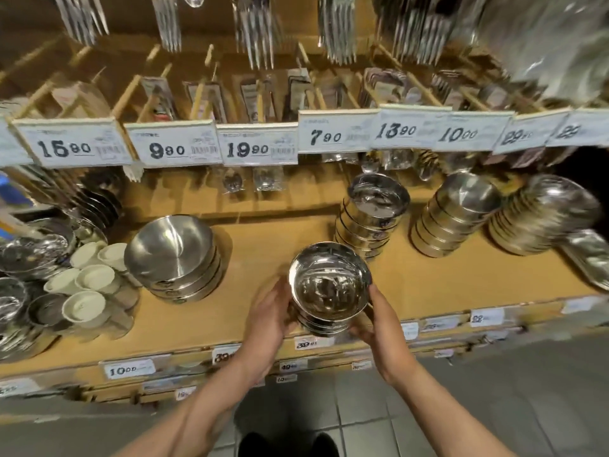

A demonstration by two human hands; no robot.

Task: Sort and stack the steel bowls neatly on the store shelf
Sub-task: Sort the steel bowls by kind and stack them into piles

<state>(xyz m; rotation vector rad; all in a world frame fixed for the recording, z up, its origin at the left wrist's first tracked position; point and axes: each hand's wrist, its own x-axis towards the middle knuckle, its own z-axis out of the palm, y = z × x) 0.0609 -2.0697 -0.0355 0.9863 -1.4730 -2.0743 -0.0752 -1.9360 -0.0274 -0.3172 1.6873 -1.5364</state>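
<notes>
Both hands cradle a short stack of polished steel bowls (pixel 329 288) over the front edge of the wooden shelf (pixel 263 258). Left hand (pixel 268 316) curls its fingers around the stack's left side, thumb up near the rim of the top bowl; right hand (pixel 379 321) curls round the lower right side, fingers tucked under the base. The stack sits between the two palms, its mirror-bright top bowl facing the camera; whether it rests on the shelf board or hangs just above it cannot be told.

Behind and slightly right stands a tall stack of straight-sided steel bowls (pixel 372 212). Further right are a leaning stack of rounded bowls (pixel 454 212) and a blurred stack of wider bowls (pixel 540 216). To the left sits a low stack of large brushed-steel bowls (pixel 174 255), and beside it a cluster of small cream cups (pixel 92 285).

Price tags on the upper rail read 15.90 (pixel 66 148), 9.90 (pixel 168 150), 19.90 (pixel 248 149), 7.90 (pixel 326 136), 13.90 (pixel 397 130) and 10.00 (pixel 459 135); the tags further right are too blurred to read in full. On the lower shelf edge one tag reads 10.00 (pixel 128 371); the rest are smeared. Packed forks (pixel 168 21) hang above.
</notes>
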